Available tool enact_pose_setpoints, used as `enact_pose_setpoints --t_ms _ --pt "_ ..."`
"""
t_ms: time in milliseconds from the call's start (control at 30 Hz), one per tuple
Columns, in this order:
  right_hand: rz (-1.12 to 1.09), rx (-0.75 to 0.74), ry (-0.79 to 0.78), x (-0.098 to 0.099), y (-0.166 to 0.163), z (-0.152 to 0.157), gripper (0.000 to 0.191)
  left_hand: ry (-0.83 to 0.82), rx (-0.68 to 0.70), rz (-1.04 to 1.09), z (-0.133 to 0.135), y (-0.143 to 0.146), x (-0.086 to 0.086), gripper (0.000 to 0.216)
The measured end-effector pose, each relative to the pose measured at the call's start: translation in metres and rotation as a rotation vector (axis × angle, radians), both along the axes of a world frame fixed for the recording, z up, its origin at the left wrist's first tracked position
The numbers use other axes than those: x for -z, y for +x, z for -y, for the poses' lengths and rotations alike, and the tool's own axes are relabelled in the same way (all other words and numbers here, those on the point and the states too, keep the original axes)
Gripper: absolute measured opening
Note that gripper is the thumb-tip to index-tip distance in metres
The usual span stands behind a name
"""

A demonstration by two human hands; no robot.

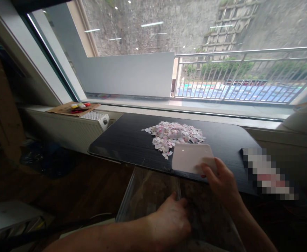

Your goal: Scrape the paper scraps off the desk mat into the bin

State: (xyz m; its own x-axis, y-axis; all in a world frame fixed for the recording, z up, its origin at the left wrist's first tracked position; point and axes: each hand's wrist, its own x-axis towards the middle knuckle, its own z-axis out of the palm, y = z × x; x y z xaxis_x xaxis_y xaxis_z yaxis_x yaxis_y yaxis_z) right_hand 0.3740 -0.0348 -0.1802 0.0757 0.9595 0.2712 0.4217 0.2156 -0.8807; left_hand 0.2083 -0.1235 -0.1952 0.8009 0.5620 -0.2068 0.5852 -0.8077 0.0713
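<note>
A heap of small white and pink paper scraps (173, 134) lies on the dark tabletop (124, 140). My right hand (222, 178) grips a flat, pale pinkish-white plastic scraper (187, 157) by its right end. The scraper rests near the table's front edge, its far left corner close to the scraps. Below that edge is a clear plastic container (132, 196); whether it is a stiff box or a bag I cannot tell. My left hand (171, 217) is closed at the container's rim, with the fingertips partly hidden.
On the table's right side lies a blurred-out flat object (269, 175). A white radiator (72, 129) stands left of the table, with cardboard (61, 108) and small coloured items on top. The window sill (208, 119) runs behind the table. Large clear bottles (48, 157) stand on the floor.
</note>
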Motion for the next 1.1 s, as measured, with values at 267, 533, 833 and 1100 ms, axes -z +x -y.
enact_pose_setpoints --t_ms 267,533,833,1100 --pt "0.009 0.041 0.008 -0.006 0.004 0.012 0.023 0.006 -0.016 -0.009 0.002 -0.001 -0.006 0.005" --pt "0.013 -0.022 -0.005 -0.001 -0.001 -0.001 0.021 -0.026 -0.002 -0.011 0.0 -0.002 -0.009 0.005" --pt "-0.014 0.056 -0.022 -0.002 0.01 0.006 0.024 -0.057 -0.007 -0.039 -0.001 0.001 -0.014 0.005" --pt "-0.019 0.024 -0.011 -0.005 0.007 0.016 0.023 -0.071 -0.032 -0.044 -0.001 0.002 -0.016 0.007"
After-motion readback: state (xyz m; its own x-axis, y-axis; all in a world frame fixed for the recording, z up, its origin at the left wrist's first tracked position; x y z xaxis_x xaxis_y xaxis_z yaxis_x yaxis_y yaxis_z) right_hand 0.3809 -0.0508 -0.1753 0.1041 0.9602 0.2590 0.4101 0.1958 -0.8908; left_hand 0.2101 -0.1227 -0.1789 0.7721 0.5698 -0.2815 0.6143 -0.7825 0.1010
